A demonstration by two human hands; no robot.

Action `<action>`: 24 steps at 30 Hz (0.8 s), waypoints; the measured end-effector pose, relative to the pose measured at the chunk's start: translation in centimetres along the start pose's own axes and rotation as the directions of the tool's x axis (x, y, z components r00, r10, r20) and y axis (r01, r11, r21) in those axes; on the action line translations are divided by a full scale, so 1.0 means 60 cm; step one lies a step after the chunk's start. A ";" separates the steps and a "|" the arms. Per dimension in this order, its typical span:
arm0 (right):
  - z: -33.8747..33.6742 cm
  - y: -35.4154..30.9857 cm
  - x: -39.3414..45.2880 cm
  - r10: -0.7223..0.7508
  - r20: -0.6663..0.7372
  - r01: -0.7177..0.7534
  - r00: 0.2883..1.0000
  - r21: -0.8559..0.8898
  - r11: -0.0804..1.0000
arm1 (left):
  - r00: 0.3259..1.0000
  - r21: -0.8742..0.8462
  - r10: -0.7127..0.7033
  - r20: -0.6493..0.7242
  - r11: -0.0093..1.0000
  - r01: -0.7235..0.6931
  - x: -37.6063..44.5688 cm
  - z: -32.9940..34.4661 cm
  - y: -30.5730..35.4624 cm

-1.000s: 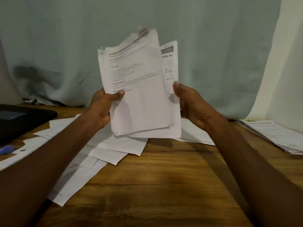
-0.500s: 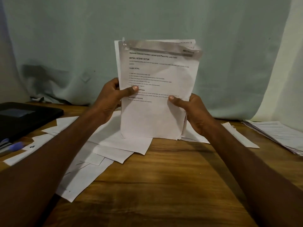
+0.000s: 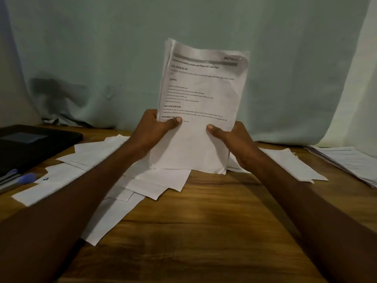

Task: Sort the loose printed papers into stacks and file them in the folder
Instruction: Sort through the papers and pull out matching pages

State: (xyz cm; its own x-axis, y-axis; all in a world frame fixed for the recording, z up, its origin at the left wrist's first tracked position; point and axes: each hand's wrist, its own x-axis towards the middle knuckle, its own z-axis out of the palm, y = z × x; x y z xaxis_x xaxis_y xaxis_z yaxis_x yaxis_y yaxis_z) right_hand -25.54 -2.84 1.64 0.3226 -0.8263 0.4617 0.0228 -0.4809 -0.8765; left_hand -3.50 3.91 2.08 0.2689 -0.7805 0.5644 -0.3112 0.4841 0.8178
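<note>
Upright, the paper sheaf [image 3: 201, 111] sits between left grip [image 3: 152, 131] and right grip [image 3: 234, 141].

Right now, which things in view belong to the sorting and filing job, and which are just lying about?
Part of the job:
- held sheaf of papers, gripped by the left hand and the right hand
- loose sheets spread on the table
- stack of papers at the far right
- black folder at the left

Just lying about:
- blue pen near the folder
- curtain behind the table
</note>
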 end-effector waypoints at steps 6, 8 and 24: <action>0.003 -0.011 0.001 -0.102 -0.126 0.104 0.987 0.013 0.994 | 0.999 -0.075 -0.021 0.032 0.997 0.023 0.000 -0.001 -0.007; 0.007 0.004 -0.002 -0.018 -0.035 0.016 0.999 -0.079 0.997 | 0.996 -0.008 -0.089 0.019 0.996 0.089 -0.002 0.001 -0.025; 0.095 0.038 -0.052 0.081 0.477 0.243 0.875 -0.578 0.779 | 0.686 -0.550 -0.496 -0.533 0.819 0.165 0.045 -0.187 -0.094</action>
State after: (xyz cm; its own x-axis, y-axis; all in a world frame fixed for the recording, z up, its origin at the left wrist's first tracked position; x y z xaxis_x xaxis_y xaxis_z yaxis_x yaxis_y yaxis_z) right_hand -21.13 0.32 -2.55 0.7352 -0.6226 0.2679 -0.4513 -0.7446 -0.4918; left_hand 9.20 3.50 0.23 0.8243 -0.5647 0.0416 0.2905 0.4848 0.8250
